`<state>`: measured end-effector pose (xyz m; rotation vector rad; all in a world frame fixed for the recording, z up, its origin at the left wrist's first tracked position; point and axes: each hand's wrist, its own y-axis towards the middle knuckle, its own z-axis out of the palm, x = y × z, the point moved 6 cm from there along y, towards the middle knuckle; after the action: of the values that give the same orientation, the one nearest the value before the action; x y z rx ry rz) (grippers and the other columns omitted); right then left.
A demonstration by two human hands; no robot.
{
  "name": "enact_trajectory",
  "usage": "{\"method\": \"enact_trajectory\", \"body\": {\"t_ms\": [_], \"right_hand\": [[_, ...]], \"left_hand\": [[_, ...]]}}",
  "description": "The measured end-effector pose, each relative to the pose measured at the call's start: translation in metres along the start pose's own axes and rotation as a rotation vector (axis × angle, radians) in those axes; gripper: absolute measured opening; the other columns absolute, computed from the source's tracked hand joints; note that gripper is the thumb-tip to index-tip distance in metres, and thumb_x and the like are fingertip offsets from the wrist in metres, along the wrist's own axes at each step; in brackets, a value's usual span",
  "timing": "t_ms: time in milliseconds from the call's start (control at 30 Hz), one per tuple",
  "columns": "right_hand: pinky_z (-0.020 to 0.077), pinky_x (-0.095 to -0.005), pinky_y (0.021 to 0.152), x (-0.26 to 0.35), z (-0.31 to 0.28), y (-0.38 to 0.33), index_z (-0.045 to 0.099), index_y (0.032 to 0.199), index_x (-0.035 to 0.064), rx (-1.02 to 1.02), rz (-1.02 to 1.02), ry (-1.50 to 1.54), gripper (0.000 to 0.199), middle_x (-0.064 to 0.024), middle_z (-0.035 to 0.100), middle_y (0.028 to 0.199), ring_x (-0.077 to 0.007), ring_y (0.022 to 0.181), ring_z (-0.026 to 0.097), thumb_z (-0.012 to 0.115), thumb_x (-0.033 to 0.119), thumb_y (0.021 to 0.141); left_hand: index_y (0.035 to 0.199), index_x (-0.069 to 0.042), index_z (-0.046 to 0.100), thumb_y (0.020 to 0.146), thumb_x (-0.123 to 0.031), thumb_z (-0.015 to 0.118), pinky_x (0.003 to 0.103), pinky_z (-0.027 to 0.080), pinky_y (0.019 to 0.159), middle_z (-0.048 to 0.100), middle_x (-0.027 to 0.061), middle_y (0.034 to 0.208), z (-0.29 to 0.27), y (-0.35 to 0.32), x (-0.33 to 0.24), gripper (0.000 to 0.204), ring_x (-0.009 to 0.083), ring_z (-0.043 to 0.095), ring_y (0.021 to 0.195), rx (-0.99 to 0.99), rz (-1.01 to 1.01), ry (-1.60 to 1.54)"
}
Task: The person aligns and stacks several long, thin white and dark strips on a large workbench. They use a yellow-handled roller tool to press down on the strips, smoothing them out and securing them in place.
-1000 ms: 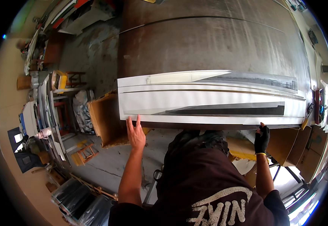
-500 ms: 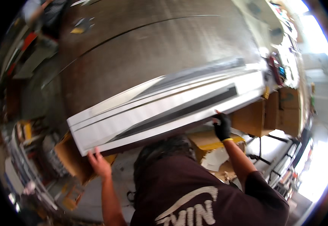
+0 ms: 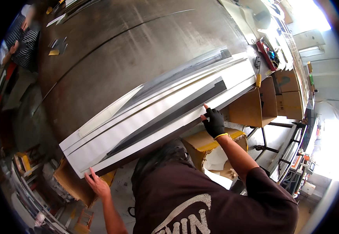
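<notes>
A long white sheet (image 3: 146, 117) printed with dark and gold stripes lies along the near edge of a big dark metal table (image 3: 118, 50). My left hand (image 3: 96, 184), bare, grips the sheet's near left corner at the table edge. My right hand (image 3: 214, 121), in a black fingerless glove with a yellow cuff, presses its fingertips on the sheet's near edge further right. My dark shirt fills the bottom of the view.
Open cardboard boxes (image 3: 251, 107) stand under and beside the table's right end, another box (image 3: 74, 183) under the left end. A red tool tray (image 3: 268, 54) sits at the far right of the table. A person in a striped shirt (image 3: 21, 37) stands at the far left.
The view has swung so the sheet now runs diagonally. Both hands have stayed on the sheet's near edge, the right hand now higher on the sheet.
</notes>
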<state>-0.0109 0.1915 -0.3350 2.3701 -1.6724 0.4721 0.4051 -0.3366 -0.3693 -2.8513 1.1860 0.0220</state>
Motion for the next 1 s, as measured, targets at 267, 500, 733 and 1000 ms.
{"method": "enact_trajectory", "body": {"t_ms": [267, 500, 733, 1000], "right_hand": [[0.0475, -0.0464, 0.084, 0.006, 0.000, 0.005, 0.055, 0.150, 0.0122, 0.062, -0.041, -0.094, 0.063, -0.0099, 0.071, 0.093, -0.0336, 0.090, 0.065, 0.074, 0.029, 0.093], [0.0527, -0.0455, 0.080, 0.001, 0.001, 0.014, 0.049, 0.156, 0.0116, 0.147, -0.054, -0.067, 0.071, -0.0116, 0.072, 0.092, -0.0335, 0.090, 0.068, 0.077, 0.024, 0.091], [0.0532, -0.0456, 0.079, 0.003, -0.003, 0.018, 0.049, 0.156, 0.0131, 0.183, -0.044, -0.028, 0.073, -0.0118, 0.072, 0.090, -0.0339, 0.086, 0.069, 0.078, 0.024, 0.090], [0.0538, -0.0461, 0.077, -0.003, 0.000, 0.017, 0.050, 0.156, 0.0134, 0.177, -0.038, 0.013, 0.074, -0.0128, 0.072, 0.089, -0.0349, 0.083, 0.069, 0.079, 0.022, 0.088]], "left_hand": [[0.161, -0.019, 0.042, 0.103, -0.003, 0.054, 0.051, 0.035, 0.122, 0.035, 0.0268, 0.162, -0.004, 0.002, -0.003, 0.062, 0.0452, 0.037, 0.149, 0.034, -0.014, 0.019], [0.162, -0.020, 0.040, 0.099, 0.000, 0.056, 0.051, 0.035, 0.122, 0.034, 0.0264, 0.162, -0.002, 0.004, -0.005, 0.067, 0.0458, 0.037, 0.148, 0.054, -0.046, 0.032], [0.161, -0.019, 0.041, 0.099, 0.000, 0.055, 0.051, 0.037, 0.121, 0.034, 0.0259, 0.162, -0.001, 0.006, -0.008, 0.067, 0.0454, 0.036, 0.149, 0.076, -0.083, 0.045], [0.161, -0.019, 0.041, 0.100, -0.001, 0.055, 0.052, 0.037, 0.121, 0.036, 0.0275, 0.160, -0.001, 0.004, -0.009, 0.066, 0.0476, 0.038, 0.147, 0.032, -0.059, 0.045]]}}
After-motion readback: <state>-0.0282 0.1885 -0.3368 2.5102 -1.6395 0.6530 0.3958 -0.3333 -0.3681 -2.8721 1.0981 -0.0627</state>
